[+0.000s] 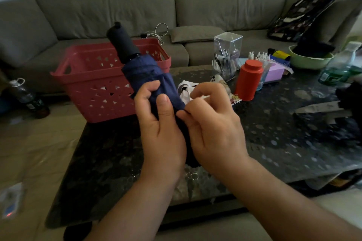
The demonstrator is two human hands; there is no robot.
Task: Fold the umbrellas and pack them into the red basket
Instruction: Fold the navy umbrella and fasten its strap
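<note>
- Head view: my left hand [159, 123] grips the navy umbrella [150, 76] round its folded canopy, fingers [150, 87] curled on the cloth; handle tilted up, away from me.
- My right hand [211, 123] pinches a fold of cloth at the canopy's side.
- The umbrella is held above the desk [274, 133], in front of the basket [94, 84].
- Judgement: wind the pleats tight one way, then fasten before packing.
</note>
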